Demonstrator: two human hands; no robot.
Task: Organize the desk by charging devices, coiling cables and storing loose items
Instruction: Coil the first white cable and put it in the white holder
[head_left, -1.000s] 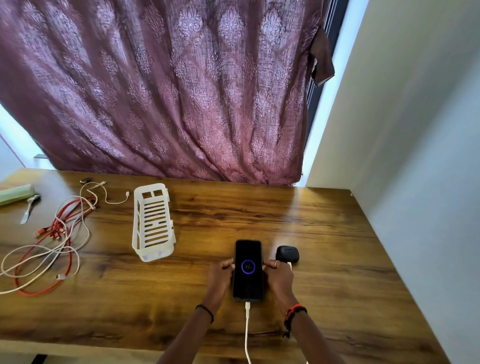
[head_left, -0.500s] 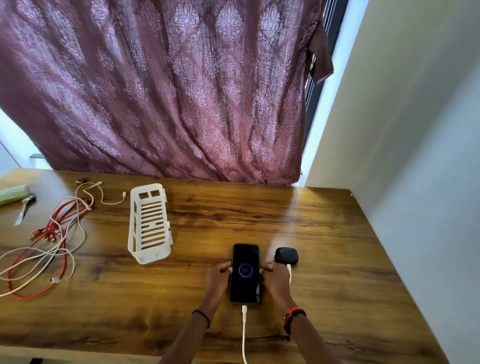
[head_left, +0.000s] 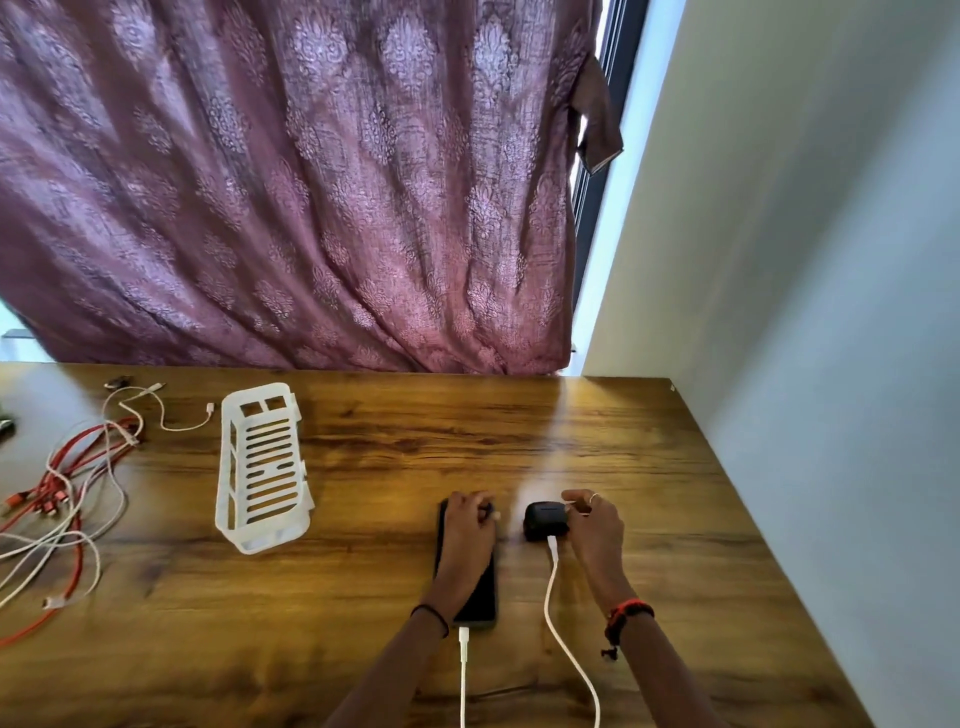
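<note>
Right hand (head_left: 597, 526) perhaps grips case (head_left: 542, 519); wall (head_left: 831, 415) nearby.

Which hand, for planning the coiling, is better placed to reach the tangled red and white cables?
Left, probably: the left hand rests on the black phone, nearer the tangled red and white cables; the right hand holds the black case.

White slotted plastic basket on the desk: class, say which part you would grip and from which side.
Probably from above, pinching a long side wall of the white slotted plastic basket near its middle: it lies long-ways on the wooden desk, its thin walls stand exposed.
</note>
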